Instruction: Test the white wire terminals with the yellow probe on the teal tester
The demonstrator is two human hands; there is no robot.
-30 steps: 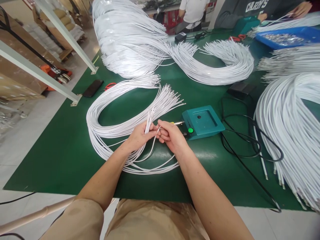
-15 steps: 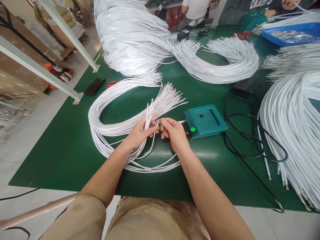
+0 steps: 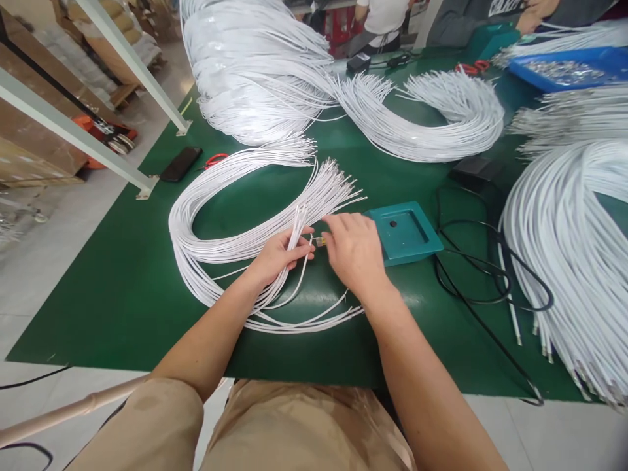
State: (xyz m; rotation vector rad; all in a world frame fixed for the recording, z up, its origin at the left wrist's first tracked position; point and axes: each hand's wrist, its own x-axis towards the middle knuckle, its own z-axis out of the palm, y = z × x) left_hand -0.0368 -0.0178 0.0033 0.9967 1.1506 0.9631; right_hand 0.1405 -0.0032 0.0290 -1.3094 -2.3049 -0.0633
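Observation:
My left hand (image 3: 283,255) is closed around a thin bunch of white cables (image 3: 297,229), whose ends point up and away. One cable end bends off from the bunch at its fingertips. Close to the right, my right hand (image 3: 354,248) is curled with its back upward. A small silver-and-yellow piece (image 3: 320,241) shows at its thumb and fingers, reaching toward the single cable end; its exact kind is too small to tell. Behind that hand stands a teal box-shaped device (image 3: 409,230), its front left part hidden. A larger looped bundle of white cables (image 3: 235,250) lies beside my left hand.
Big white cable bundles (image 3: 260,72) lie at the back and right (image 3: 554,229). A black cord (image 3: 490,288) loops right of the device. A phone (image 3: 181,163), red-handled scissors (image 3: 214,159) and a blue tray (image 3: 564,69) of small metal parts are on the green table (image 3: 122,294). People work opposite.
My right hand has left its pinch at the cable end, turned palm down and shifted slightly right, now with the silver-and-yellow piece at its fingers. My left hand keeps the cables. The view has shifted slightly.

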